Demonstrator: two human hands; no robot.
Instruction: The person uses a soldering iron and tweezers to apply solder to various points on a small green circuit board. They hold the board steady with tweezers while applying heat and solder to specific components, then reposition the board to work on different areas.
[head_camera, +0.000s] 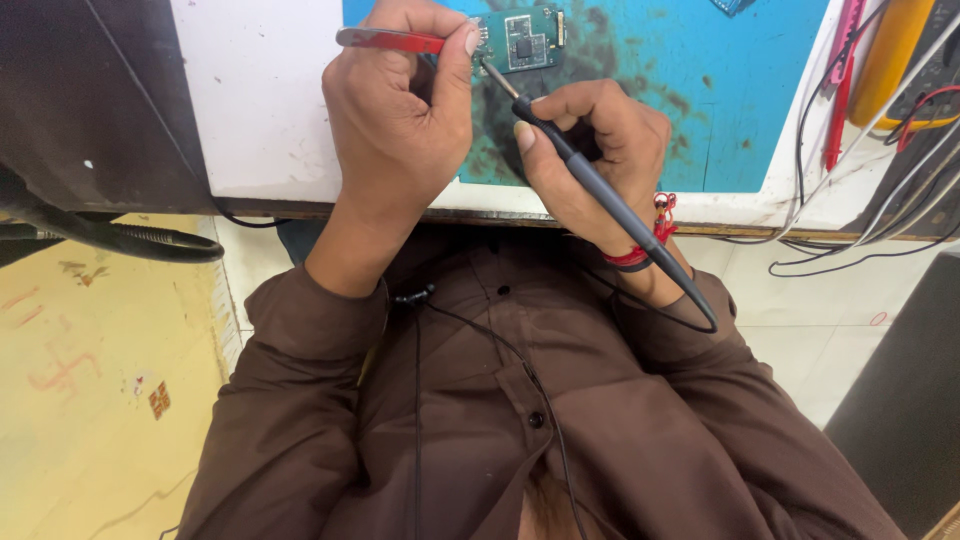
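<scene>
Brown shirt cloth (520, 430) fills the near part of the view, with a thin black wire running down it. Past the shirt, both hands reach over the near edge of the white workbench (260, 100) onto a stained blue mat (740, 90). On the mat, near the far edge of the view, lies a small green circuit board (522, 40). It sits just beyond both hands, a little nearer the left one. The left hand (400, 110) is closed around red-handled tweezers (390, 40), and the tweezers lie sideways, pointing toward the left edge of the board. The right hand (600, 140) is wrapped like a pencil grip around a slim grey soldering iron (600, 190). The iron's long body slants from the person's right wrist up and left, and its metal tip touches or almost touches the board's near left corner. The two hands sit close together, almost touching. Red, black and white cables (870, 170) lie near the right edge of the bench.
</scene>
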